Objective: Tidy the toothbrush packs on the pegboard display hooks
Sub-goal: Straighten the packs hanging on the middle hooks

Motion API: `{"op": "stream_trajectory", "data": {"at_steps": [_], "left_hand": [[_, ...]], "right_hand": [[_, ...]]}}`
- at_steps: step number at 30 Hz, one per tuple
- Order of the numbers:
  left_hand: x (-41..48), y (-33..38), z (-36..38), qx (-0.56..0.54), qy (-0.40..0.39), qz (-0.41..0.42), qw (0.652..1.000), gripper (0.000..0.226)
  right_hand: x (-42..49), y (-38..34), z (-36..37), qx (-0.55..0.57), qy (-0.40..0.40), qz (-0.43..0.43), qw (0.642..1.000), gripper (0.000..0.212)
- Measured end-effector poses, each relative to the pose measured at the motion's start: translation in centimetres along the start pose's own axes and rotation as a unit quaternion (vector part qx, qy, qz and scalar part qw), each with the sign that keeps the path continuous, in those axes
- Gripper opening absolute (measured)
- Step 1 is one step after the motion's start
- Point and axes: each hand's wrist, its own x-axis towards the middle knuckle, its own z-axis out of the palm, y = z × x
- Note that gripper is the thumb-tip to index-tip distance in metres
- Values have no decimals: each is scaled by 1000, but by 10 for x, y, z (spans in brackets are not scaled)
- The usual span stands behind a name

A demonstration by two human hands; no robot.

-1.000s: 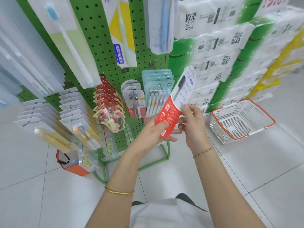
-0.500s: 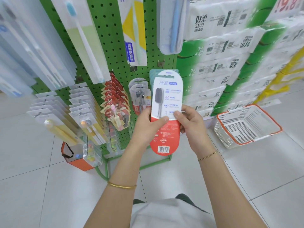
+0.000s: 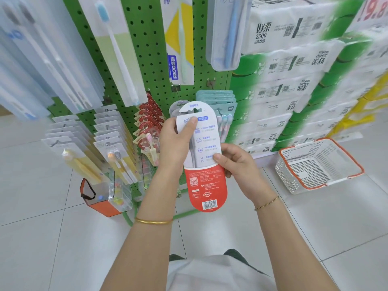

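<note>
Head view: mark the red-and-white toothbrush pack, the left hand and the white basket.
toothbrush pack [image 3: 206, 185], head view, red lower card.
left hand [image 3: 174, 143], head view, back of hand.
white basket [image 3: 315, 164], head view, mesh floor.

the toothbrush pack [image 3: 206, 185], a round-ended card, white above and red below with a barcode at its foot, is upright before the green pegboard [image 3: 147, 49], pinched by the left hand [image 3: 176, 141] and the right hand [image 3: 237, 164].

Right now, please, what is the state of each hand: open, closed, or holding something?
Left hand: holding the toothbrush pack near its top, thumb on the front.
Right hand: holding the same pack at its right edge.
</note>
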Motion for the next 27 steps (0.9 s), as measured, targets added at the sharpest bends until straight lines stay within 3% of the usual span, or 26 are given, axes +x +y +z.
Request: {"op": "stream_trajectory", "data": {"at_steps": [8,13,18,22,27], "left_hand": [[5,-8,-7,-84,-16,-103,991,26],[7,-15,-11,-149,-20,-130,980,34],[9,-20,-13,-168,-7,-156,973,39],[15,-21,-22,-70,-5,-152,986,32],[23,-19,-34,23,17,-105,994,26]], "right_hand": [[4,8,1,40,-28,34,998,13],[8,17,12,119,-127,125,977,72],[14,27,22,146,-226,157,950,77],[22,31,26,63,-187,168,966,79],[35,42,20,-100,6,170,980,77]]}}
